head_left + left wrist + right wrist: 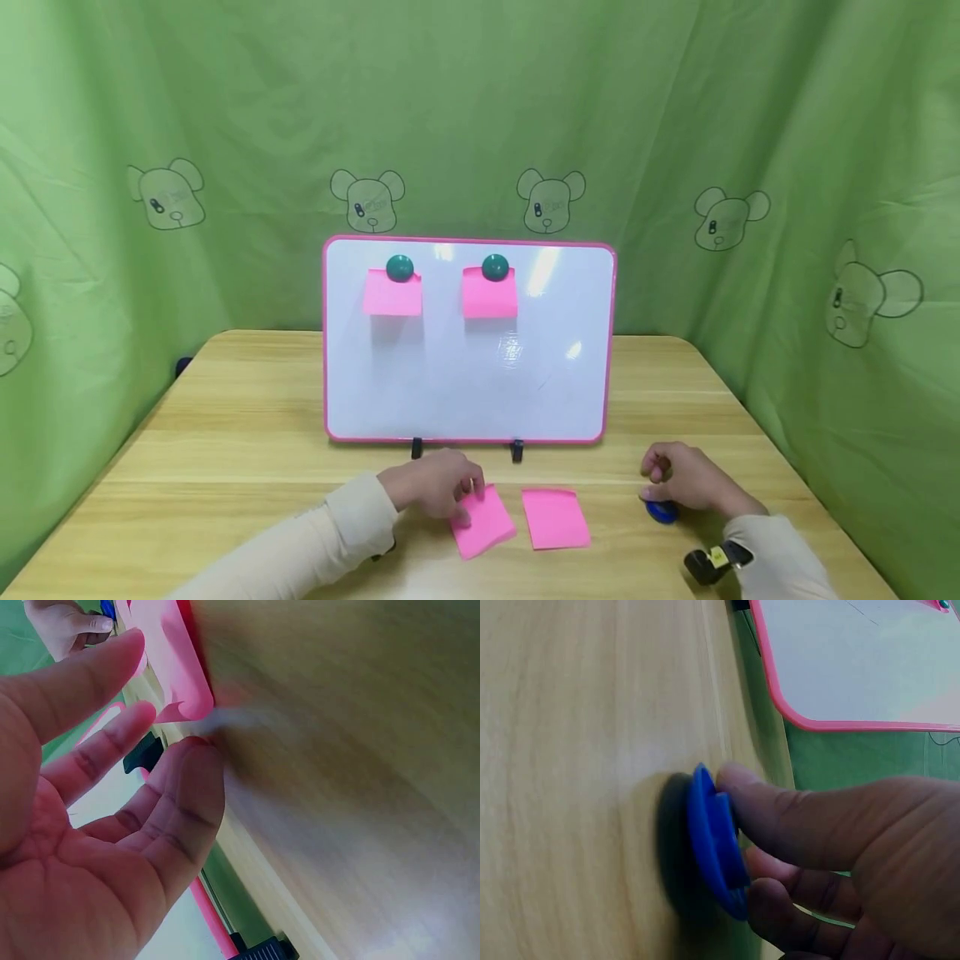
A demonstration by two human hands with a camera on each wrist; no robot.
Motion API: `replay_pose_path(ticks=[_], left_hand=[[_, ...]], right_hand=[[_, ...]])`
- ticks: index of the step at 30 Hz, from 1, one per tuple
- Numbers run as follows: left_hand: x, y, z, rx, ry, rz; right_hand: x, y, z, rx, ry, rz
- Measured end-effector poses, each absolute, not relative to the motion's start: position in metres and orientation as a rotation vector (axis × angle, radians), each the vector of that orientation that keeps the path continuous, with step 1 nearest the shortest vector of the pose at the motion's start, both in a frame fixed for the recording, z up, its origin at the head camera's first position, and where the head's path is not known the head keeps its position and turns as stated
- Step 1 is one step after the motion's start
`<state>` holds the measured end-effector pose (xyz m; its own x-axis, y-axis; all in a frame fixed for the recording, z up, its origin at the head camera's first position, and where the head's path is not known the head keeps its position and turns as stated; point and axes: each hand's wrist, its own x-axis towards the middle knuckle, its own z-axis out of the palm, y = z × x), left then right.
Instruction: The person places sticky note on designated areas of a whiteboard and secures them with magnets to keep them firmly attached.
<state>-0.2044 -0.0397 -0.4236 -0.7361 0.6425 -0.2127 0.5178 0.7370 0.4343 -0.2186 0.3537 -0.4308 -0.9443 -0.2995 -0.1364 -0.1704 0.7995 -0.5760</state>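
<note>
Cream-sleeved left hand (437, 485) touching square pink paper note (487, 529), can't tell if gripped | right hand (693, 479) pinching round blue plastic disc (662, 512) | pink-framed whiteboard's (465, 392) 4 o'clock

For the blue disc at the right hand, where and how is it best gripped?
Probably by the raised block on its inner side, coming from above: the blue disc tilts with its broad outer face toward the table, and the block juts toward the right hand, offering more to pinch than the thin rim.

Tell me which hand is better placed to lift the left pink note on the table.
Left, probably: the left hand is at that pink note, while the right hand is farther away, holding the blue disc.
</note>
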Motion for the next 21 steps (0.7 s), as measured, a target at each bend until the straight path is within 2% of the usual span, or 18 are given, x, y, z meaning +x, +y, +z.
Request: replay_pose_path(ticks=[11, 21], left_hand=[[-0.2062, -0.0402, -0.4223, 0.939, 2.571, 0.488], [-0.204, -0.0393, -0.4241, 0.91, 2.562, 0.542]], right_hand=[[-0.2168, 0.357, -0.4275, -0.511, 2.653, -0.874], [-0.216, 0.3559, -0.4321, -0.426, 2.734, -0.837]])
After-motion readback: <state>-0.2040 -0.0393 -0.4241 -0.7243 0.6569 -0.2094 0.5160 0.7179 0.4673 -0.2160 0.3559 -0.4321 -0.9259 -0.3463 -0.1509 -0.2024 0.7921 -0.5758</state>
